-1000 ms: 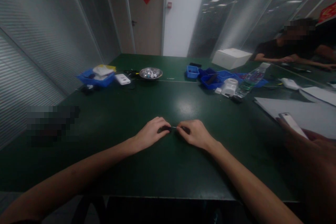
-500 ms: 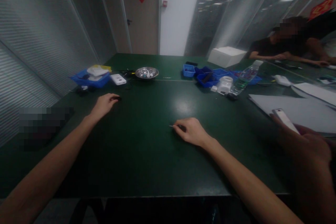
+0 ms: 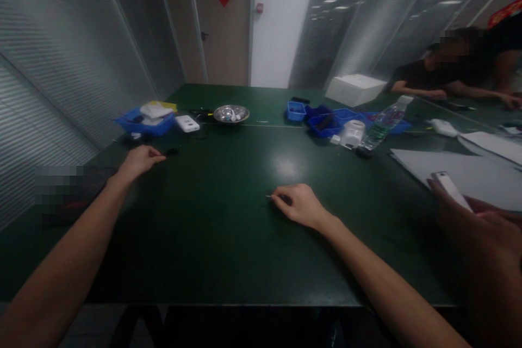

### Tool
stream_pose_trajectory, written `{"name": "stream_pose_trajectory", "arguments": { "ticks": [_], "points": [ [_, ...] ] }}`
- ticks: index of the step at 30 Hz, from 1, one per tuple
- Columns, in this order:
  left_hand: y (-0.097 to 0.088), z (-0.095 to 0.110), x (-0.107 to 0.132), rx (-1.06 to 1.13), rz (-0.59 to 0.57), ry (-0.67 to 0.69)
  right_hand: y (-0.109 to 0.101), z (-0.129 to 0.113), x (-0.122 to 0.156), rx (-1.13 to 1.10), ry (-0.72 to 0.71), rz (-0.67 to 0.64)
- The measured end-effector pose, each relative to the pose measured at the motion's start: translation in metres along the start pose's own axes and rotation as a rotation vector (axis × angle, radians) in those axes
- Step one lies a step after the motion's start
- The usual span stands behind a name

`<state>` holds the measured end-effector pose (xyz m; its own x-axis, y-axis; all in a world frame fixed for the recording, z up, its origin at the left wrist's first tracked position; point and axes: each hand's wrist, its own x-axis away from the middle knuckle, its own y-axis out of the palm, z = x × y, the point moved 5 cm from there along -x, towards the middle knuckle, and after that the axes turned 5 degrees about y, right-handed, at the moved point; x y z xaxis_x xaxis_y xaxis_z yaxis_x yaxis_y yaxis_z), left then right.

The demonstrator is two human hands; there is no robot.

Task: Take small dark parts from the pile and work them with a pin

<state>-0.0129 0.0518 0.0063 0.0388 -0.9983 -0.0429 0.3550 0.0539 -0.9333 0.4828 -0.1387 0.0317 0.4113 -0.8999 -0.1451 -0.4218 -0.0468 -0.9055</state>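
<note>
My right hand rests on the dark green table near the middle, fingers pinched on a small dark part with a thin metal pin sticking out to the left. My left hand lies far out to the left, fingers loosely extended, its fingertips just short of a small black piece lying on the table. Nothing shows in the left hand.
At the back stand a blue bin with white items, a white device, a metal bowl, several blue trays, a plastic bottle and a white box. Another person's hand holds a phone at right; a seated person is behind.
My left hand left the right hand, carried the small black piece far to the left, set it down and drew back slightly. The right hand stayed put with the pin.
</note>
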Motion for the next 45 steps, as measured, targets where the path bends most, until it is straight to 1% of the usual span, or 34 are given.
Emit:
{"name": "stream_pose_trajectory", "arguments": {
  "ticks": [3, 6, 8, 12, 16, 19, 21, 23, 27, 30, 33, 35, 40, 45],
  "points": [
    [-0.007, 0.004, 0.005, 0.054, 0.088, -0.033, 0.000, 0.000, 0.000, -0.001, 0.004, -0.003],
    [-0.014, 0.011, 0.009, 0.141, 0.180, -0.019, 0.000, 0.000, 0.000, -0.002, 0.004, -0.001],
    [-0.016, 0.014, 0.011, 0.194, 0.218, -0.026, 0.000, -0.001, 0.000, -0.007, 0.003, -0.005],
    [-0.013, 0.023, 0.014, 0.264, 0.220, 0.006, 0.000, -0.001, -0.001, -0.011, 0.009, -0.013],
    [-0.010, 0.030, 0.019, 0.252, 0.241, 0.058, 0.000, -0.001, -0.001, -0.010, 0.013, -0.021],
    [-0.008, 0.033, 0.019, 0.255, 0.220, 0.080, -0.001, -0.002, -0.001, 0.006, 0.012, -0.016],
    [-0.008, 0.035, 0.018, 0.220, 0.226, 0.100, -0.001, -0.002, -0.001, 0.013, 0.007, -0.011],
    [-0.009, 0.038, 0.018, 0.173, 0.253, 0.131, -0.001, -0.003, -0.001, 0.012, 0.002, -0.010],
    [-0.013, 0.044, 0.021, 0.107, 0.341, 0.206, -0.001, -0.002, 0.000, 0.011, -0.001, -0.009],
    [-0.013, 0.046, 0.022, 0.129, 0.371, 0.172, 0.000, -0.001, 0.000, 0.012, -0.006, -0.006],
    [-0.009, 0.046, 0.021, 0.191, 0.338, 0.101, 0.000, 0.000, 0.000, 0.014, -0.004, -0.002],
    [-0.006, 0.048, 0.021, 0.229, 0.320, 0.082, 0.000, -0.001, 0.000, 0.011, -0.001, -0.002],
    [-0.004, 0.052, 0.020, 0.266, 0.337, 0.128, -0.001, -0.002, 0.000, 0.011, 0.001, -0.015],
    [-0.004, 0.049, 0.019, 0.215, 0.334, 0.183, 0.000, -0.001, 0.000, 0.009, 0.000, -0.020]
  ]
}}
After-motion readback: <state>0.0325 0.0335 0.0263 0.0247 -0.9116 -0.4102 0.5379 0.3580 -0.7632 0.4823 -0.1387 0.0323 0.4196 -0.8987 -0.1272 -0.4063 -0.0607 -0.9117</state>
